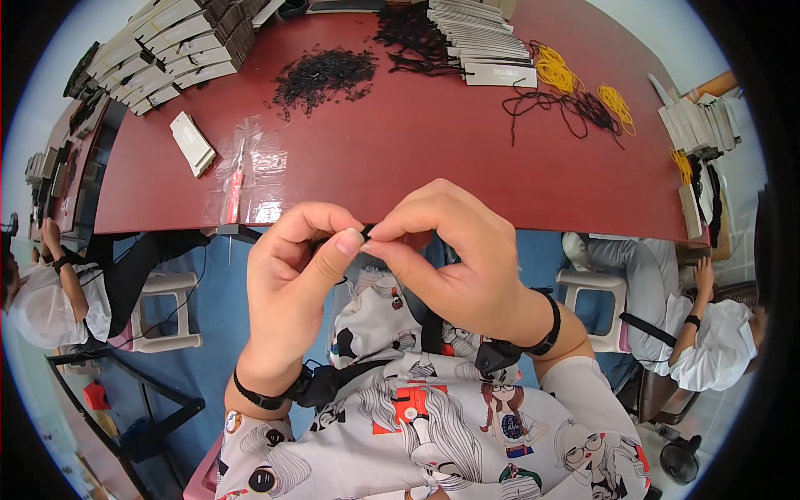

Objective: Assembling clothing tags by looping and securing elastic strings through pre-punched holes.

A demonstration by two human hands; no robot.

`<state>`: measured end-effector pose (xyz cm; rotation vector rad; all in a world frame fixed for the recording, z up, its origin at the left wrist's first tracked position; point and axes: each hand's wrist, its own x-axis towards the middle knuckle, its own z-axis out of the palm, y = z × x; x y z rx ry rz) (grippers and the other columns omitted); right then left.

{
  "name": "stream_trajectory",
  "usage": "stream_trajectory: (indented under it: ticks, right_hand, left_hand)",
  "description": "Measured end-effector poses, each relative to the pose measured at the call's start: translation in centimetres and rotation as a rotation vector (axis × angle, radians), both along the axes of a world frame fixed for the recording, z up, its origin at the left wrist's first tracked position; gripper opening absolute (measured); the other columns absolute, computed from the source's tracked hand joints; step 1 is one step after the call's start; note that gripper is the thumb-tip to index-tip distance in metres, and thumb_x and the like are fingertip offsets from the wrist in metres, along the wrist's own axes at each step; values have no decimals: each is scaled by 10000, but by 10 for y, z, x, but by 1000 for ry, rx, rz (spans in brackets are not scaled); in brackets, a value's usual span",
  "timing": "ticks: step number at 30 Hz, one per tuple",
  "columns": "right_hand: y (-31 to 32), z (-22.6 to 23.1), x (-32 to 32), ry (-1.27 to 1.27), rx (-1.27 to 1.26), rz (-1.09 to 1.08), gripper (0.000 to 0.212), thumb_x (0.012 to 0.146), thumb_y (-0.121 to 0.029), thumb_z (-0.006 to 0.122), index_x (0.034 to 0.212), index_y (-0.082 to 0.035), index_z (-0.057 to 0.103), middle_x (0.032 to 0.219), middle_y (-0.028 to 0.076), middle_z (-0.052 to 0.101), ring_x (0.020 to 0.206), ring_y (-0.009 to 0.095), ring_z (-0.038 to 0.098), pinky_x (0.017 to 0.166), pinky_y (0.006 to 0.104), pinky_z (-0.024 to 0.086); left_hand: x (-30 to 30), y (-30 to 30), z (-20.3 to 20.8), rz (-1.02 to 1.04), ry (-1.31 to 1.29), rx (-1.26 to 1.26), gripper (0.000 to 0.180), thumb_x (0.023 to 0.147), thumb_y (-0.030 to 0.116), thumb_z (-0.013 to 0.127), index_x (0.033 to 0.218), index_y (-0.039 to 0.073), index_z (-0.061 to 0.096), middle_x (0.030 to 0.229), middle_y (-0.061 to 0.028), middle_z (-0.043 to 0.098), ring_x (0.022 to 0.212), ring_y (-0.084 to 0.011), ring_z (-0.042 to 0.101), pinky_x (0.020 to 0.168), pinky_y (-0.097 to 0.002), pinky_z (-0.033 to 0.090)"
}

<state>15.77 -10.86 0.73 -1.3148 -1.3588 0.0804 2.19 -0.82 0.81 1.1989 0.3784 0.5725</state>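
Above my lap, just off the table's near edge, my left hand (296, 271) and my right hand (462, 262) meet fingertip to fingertip. Each pinches a small black piece (367, 232) between thumb and forefinger. Fingers cover most of it, so its exact kind cannot be made out. Beyond them on the red table (400, 162) lies a loose heap of small black looped pieces (325, 79). A short stack of white cards (192, 143) rests to the left. Near it, a red-handled pointed tool (235, 196) lies on clear tape at the table edge.
Tall stacks of tags (179, 50) stand at the far left. A row of white tags (492, 50) with black cords (408, 37) lies at the back. Yellow cords (557, 68) and a black cord (567, 108) are at right. People sit at both sides, beside stools (596, 287).
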Motion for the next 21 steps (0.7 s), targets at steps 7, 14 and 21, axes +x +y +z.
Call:
stream_trajectory:
  ticks: [7,14,21]
  right_hand:
    - [-4,3,-5,267,-134,16,121,725,-19,662,828,-23,599,734,52,606,606,108,579,542,227,461]
    - [-2,-2,-4,404,-110,55,108,747,-32,644,853,-13,631,739,50,625,608,88,586,557,210,461]
    - [-3,-1,-2,292,-138,49,91,736,-25,647,819,-10,613,720,51,617,588,98,588,539,218,466]
  left_hand:
    - [0,-3,-4,7,-49,43,121,859,70,580,942,-14,555,874,-18,575,795,-56,506,723,-190,402]
    - [1,-6,-2,32,-49,98,115,856,59,582,938,-16,553,870,-19,574,793,-59,504,723,-191,401]
    - [-1,-5,-3,21,19,199,113,856,62,585,933,-17,556,850,3,552,734,-27,457,649,-164,371]
